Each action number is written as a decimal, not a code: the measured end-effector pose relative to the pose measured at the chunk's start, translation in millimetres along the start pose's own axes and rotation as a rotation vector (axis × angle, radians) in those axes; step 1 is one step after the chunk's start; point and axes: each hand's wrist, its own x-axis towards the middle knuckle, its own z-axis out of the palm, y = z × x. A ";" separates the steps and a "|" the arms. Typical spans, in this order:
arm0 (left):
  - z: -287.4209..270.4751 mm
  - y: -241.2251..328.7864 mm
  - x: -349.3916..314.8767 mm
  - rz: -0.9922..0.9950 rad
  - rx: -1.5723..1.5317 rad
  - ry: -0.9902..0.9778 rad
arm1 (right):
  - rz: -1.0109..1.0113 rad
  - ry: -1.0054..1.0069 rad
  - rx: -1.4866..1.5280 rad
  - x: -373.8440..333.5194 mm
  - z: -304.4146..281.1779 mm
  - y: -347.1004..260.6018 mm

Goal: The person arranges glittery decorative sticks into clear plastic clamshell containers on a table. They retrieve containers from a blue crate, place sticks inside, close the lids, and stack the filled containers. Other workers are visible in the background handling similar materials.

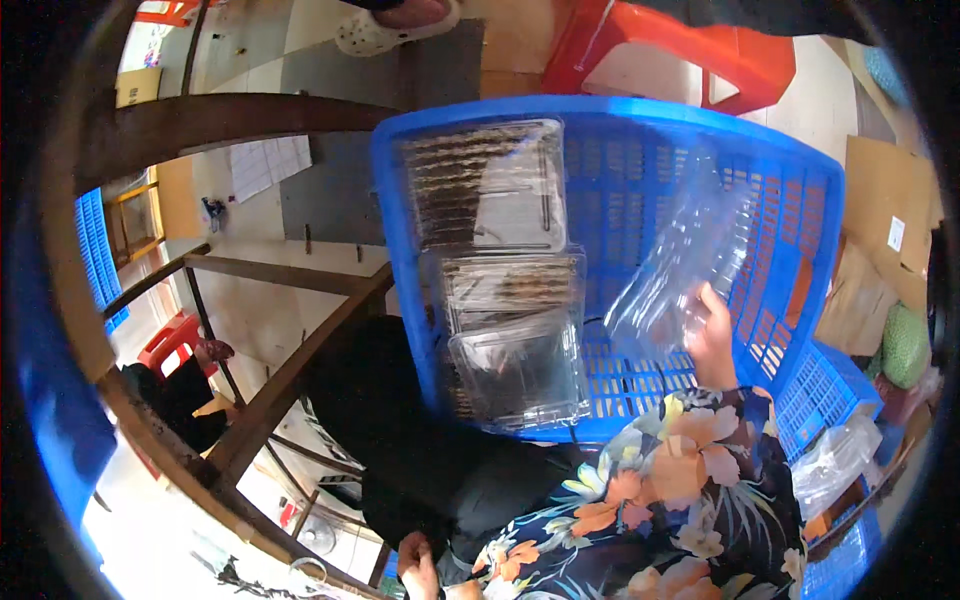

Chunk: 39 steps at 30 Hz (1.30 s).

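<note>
My right hand [711, 338] grips a long clear plastic container [665, 270], thumb along its edge, and holds it tilted over the right side of a large blue plastic basket [600, 106]. The container is see-through and partly blurred; whether it is one piece or several nested ones I cannot tell. Along the basket's left side lie stacks of clear plastic containers: one far stack [520, 190], and a nearer stack [515, 285] with a loose container [520, 365] on its near side. My left hand [418, 568] is low by my lap, partly cut off by the lower edge, its fingers poorly visible.
A red plastic stool [690, 45] stands beyond the basket, near a person's light clog [395, 32]. Wooden frame bars [290, 275] run along the left. On the right are a cardboard box [890, 215], a smaller blue basket [825, 400] and a clear plastic bag [838, 468].
</note>
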 end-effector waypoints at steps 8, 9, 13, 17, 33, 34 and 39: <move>12.9 77.1 33.7 0.385 -0.159 0.162 | -0.177 -0.139 -0.698 -37.6 169.0 26.6; 14.0 93.6 50.6 0.511 -0.149 0.180 | -0.202 -0.011 -0.785 -40.3 188.8 30.4; 35.6 153.7 95.9 0.877 -0.312 0.202 | -0.300 -0.277 -0.656 2.4 231.7 45.4; 74.4 211.2 157.8 0.637 -0.754 -0.136 | -0.429 -0.423 -0.759 40.9 247.7 59.9; 94.4 272.7 226.2 1.004 -0.881 -0.270 | -0.616 -0.856 -1.054 28.7 141.1 80.9; 92.8 274.6 229.5 1.062 -0.831 -0.206 | -0.662 -0.871 -1.069 34.8 150.7 82.4; 103.2 265.2 246.7 1.028 -0.677 -0.162 | -0.959 -0.923 -1.427 61.2 145.4 86.3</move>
